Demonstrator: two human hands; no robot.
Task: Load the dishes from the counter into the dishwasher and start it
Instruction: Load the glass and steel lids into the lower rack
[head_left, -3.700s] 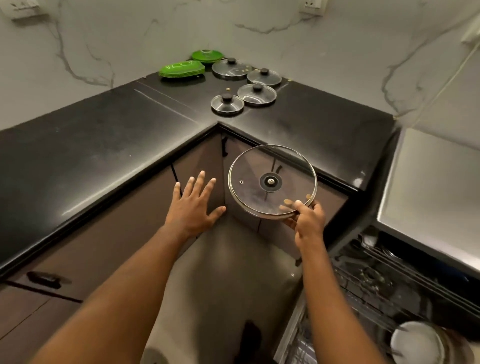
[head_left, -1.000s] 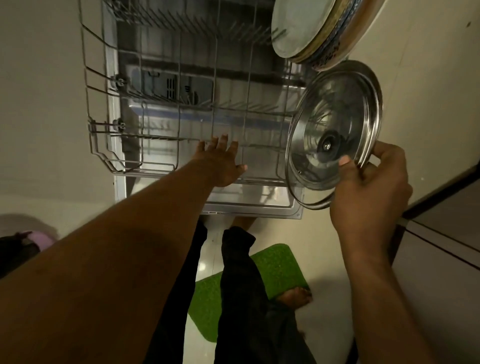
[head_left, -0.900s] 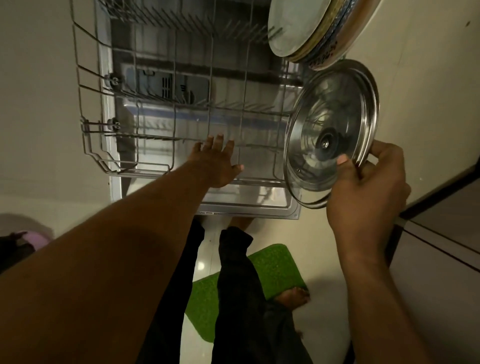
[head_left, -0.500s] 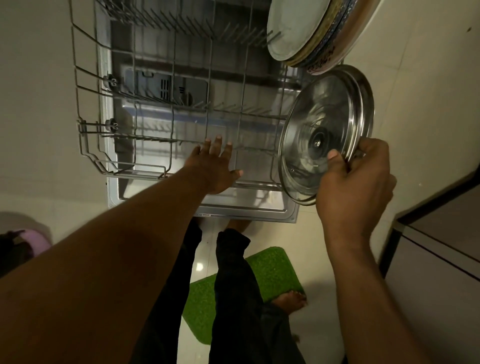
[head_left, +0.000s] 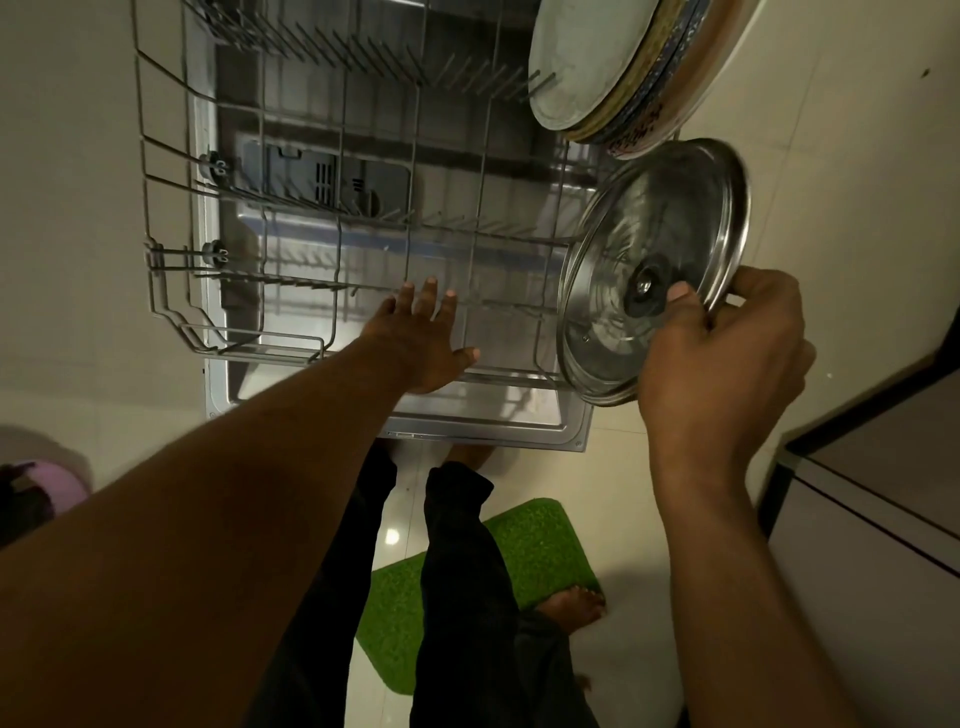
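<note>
Presently, head view only, looking straight down over the pulled-out rack (head_left: 171, 312) and the open dishwasher door (head_left: 488, 431).

Right hand (head_left: 727, 358): clamped on the lid (head_left: 660, 218), thumb on the underside beside the centre screw, fingers curled over the rim on the far side. Lid stands on edge, tilted, underside facing the camera. Its face runs roughly front to back, about parallel to the plates (head_left: 613, 67) already standing in the far right corner. It sits at the right edge of the rack, just nearer than the plates; I cannot tell whether its lower rim touches the wires yet.

Left hand (head_left: 421, 343): open, fingers spread, holding nothing, over the front middle of the rack. Contact with the wires cannot be confirmed. Well apart from the lid.

Judgement: the free tine slots lie just left of and below the lid, so the right hand is the nearer one. Lowering edge-first, keeping the present orientation, should seat it. Risk: a glass rim knocking the plates.

Green mat (head_left: 540, 551) on the floor below.
</note>
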